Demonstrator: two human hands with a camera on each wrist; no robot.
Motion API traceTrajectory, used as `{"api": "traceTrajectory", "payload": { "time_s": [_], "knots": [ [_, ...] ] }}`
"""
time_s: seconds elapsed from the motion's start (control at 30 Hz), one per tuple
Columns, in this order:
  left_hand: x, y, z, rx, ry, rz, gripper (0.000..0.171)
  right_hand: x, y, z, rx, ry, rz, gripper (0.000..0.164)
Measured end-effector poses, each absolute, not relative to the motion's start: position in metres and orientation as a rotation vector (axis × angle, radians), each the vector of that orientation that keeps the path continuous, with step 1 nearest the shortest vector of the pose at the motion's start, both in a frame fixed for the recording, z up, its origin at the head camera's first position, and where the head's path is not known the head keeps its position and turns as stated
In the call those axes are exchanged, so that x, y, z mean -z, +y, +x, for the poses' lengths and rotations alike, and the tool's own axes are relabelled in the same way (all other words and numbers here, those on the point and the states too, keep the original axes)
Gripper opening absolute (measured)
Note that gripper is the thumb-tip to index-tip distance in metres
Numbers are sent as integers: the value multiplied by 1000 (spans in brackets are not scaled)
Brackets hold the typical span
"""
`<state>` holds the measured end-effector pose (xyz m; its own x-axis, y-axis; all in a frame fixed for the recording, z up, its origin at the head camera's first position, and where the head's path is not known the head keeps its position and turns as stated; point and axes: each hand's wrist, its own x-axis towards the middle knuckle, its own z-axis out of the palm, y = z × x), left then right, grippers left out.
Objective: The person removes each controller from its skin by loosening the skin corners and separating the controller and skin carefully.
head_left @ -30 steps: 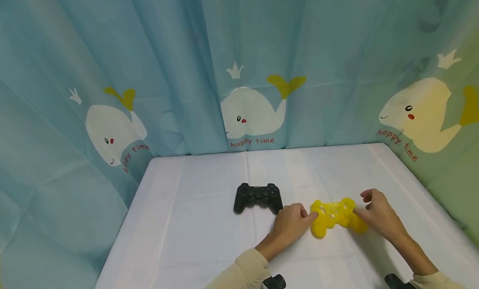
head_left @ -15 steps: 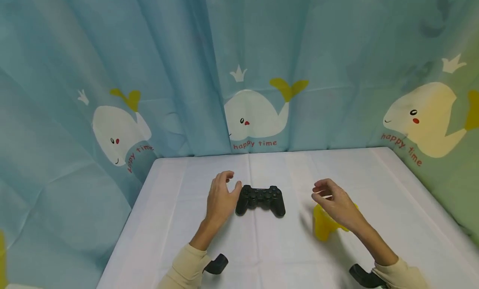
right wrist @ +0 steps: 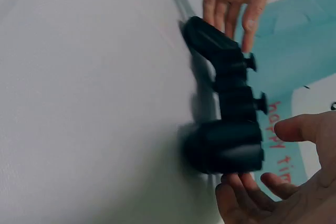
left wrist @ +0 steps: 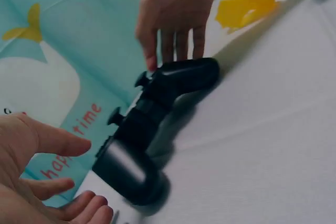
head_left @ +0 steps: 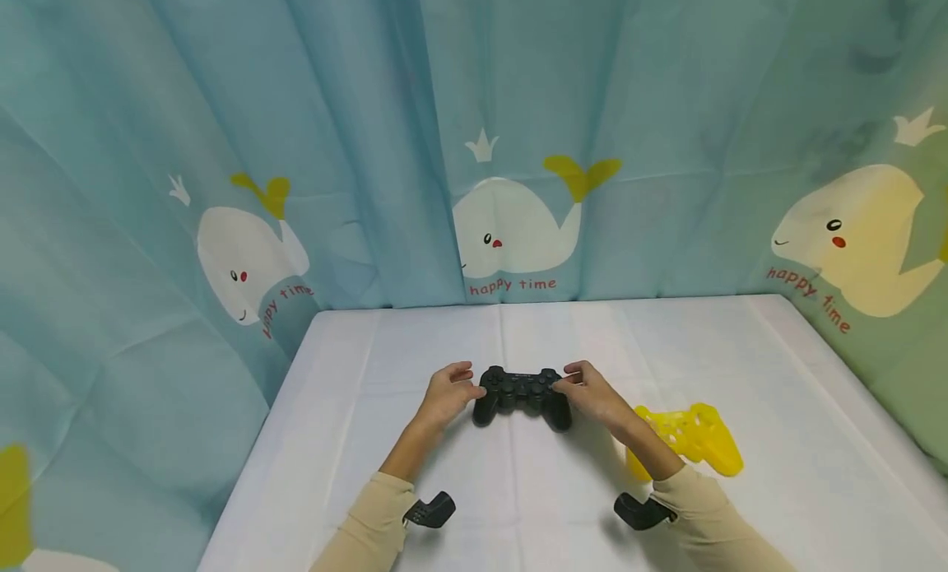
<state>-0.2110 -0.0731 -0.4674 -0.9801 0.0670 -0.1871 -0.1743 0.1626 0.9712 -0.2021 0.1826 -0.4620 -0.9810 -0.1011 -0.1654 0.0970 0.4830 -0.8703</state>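
Note:
A black game controller (head_left: 522, 391) lies on the white table with its two grips toward the person. My left hand (head_left: 448, 396) is at its left end, thumb and fingers spread apart beside the grip; the left wrist view shows the thumb short of the controller. At the opposite end is my right hand (head_left: 592, 393), its fingertips right at the underside of the grip and its thumb held off in the right wrist view. A yellow controller-shaped silicone cover (head_left: 699, 436) with cut-out holes lies to the right, partly hidden behind the right forearm.
The white cloth-covered table (head_left: 415, 341) ends at a blue curtain (head_left: 355, 144) printed with whales along the back and left. Black wrist-camera mounts (head_left: 431, 510) stick out from both sleeves, low over the table.
Both hands have left the yellow cover and moved left to the black controller, the left hand arriving first. The cover now lies released on the table.

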Motion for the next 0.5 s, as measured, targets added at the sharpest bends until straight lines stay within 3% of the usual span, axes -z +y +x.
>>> {"api": "traceTrajectory", "payload": {
  "time_s": [0.5],
  "knots": [
    [480,-63,-212,-1794,2336,27,54,471,166,-205,1430,2591,-12,49]
  ]
}}
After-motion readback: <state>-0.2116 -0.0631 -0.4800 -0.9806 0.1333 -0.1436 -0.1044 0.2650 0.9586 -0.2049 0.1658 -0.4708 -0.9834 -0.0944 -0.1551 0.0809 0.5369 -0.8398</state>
